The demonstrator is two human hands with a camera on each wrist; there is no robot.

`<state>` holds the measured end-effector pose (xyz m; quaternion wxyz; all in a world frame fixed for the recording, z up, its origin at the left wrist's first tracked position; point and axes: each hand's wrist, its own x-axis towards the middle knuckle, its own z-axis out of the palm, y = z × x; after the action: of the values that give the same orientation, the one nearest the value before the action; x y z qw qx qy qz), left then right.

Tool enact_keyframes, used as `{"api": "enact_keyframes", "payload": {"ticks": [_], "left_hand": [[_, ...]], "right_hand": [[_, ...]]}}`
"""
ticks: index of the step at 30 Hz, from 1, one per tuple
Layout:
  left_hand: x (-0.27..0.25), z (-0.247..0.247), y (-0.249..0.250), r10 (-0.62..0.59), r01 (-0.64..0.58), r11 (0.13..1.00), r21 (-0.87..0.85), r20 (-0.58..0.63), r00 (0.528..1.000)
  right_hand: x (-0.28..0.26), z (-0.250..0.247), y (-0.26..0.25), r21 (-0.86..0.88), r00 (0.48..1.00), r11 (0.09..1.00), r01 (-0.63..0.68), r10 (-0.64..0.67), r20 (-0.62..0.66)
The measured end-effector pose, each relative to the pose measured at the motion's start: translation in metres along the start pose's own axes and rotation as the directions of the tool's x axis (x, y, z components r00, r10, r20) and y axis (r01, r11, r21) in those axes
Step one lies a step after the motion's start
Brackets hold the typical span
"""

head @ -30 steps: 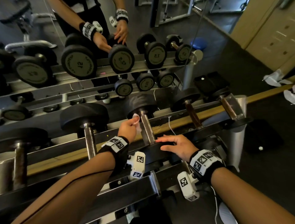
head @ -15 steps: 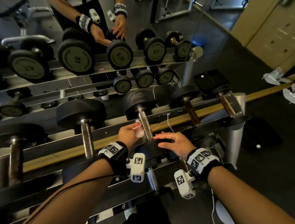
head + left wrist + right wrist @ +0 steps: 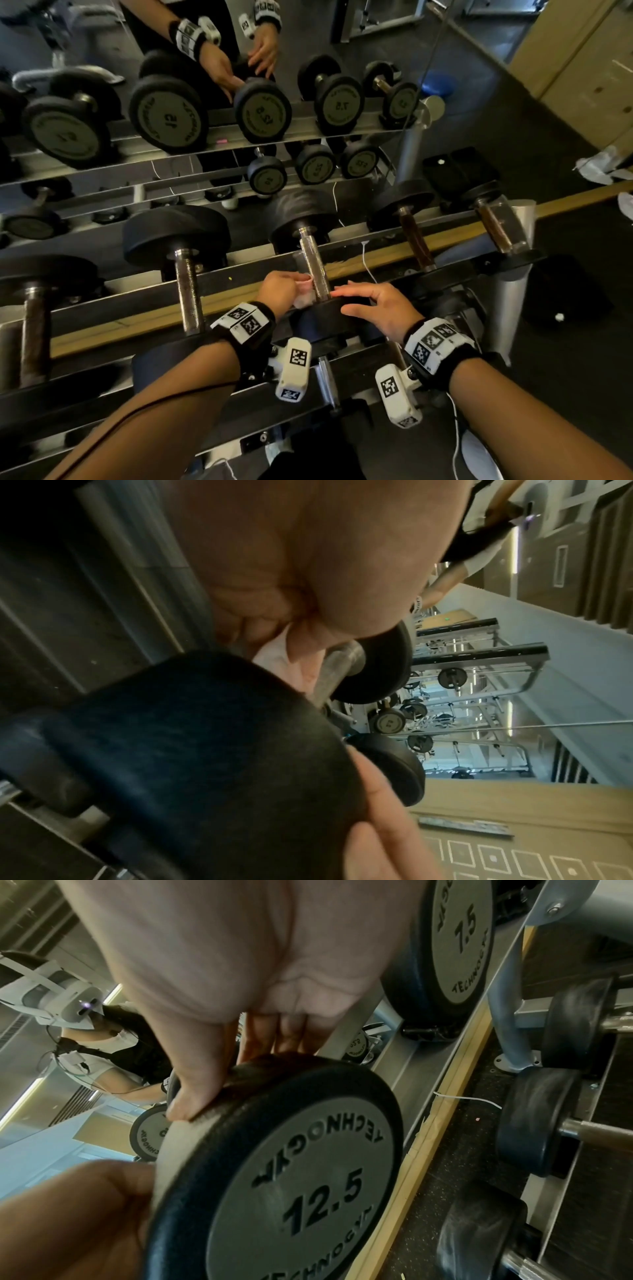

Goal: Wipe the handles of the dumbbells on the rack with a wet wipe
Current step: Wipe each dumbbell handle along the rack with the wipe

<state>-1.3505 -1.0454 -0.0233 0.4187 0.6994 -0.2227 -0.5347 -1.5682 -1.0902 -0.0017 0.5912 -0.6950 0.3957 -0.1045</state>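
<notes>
The wet wipe (image 3: 304,294), a small pale crumpled wad, sits pinched in the curled fingers of the left hand (image 3: 278,290) and is pressed against the left side of the steel handle (image 3: 314,265) of the 12.5 dumbbell (image 3: 301,1172), low on the bar, just above the near weight head. In the left wrist view the wipe (image 3: 274,656) shows as a pale fold between the fingertips and the bar (image 3: 337,666). The right hand (image 3: 375,306) lies on the other side of that handle, fingers straight and slightly spread, resting on the rim of the near head, with the fingertips reaching close to the bar; the right wrist view shows the thumb (image 3: 192,1085) laid over the black rim. The dumbbell lies across the rails of the rack (image 3: 239,284), between a larger dumbbell (image 3: 178,240) to the left and a smaller one with a brownish handle (image 3: 412,240) to the right. A mirror (image 3: 479,102) behind the rack repeats the weights and both hands.
</notes>
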Motion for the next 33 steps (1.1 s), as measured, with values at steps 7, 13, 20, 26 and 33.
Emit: {"api": "enact_keyframes", "payload": {"ticks": [7, 13, 20, 26, 33], "left_hand": [[0.031, 0.006, 0.012, -0.082, 0.049, 0.973, -0.227, -0.139, 0.987], [0.029, 0.013, 0.002, -0.077, 0.067, 0.958, -0.28, -0.025, 0.997], [0.021, 0.012, -0.001, -0.039, 0.029, 0.973, -0.23, -0.039, 0.998], [0.016, 0.004, -0.01, -0.01, -0.001, 0.97, -0.244, -0.046, 0.999], [0.028, 0.012, 0.011, 0.054, -0.083, 0.941, -0.328, -0.095, 0.994]], "right_hand": [[0.001, 0.0, 0.006, -0.023, 1.0, 1.0, -0.013, 0.013, 0.004], [0.002, 0.0, 0.01, -0.028, 1.0, 1.0, -0.001, 0.001, 0.007], [0.002, 0.001, 0.007, 0.006, 1.0, 1.0, -0.012, 0.012, 0.006], [0.001, 0.0, 0.005, 0.018, 1.0, 1.0, -0.016, 0.015, 0.022], [0.001, 0.0, 0.004, 0.038, 0.999, 0.999, -0.032, 0.031, 0.024]]}}
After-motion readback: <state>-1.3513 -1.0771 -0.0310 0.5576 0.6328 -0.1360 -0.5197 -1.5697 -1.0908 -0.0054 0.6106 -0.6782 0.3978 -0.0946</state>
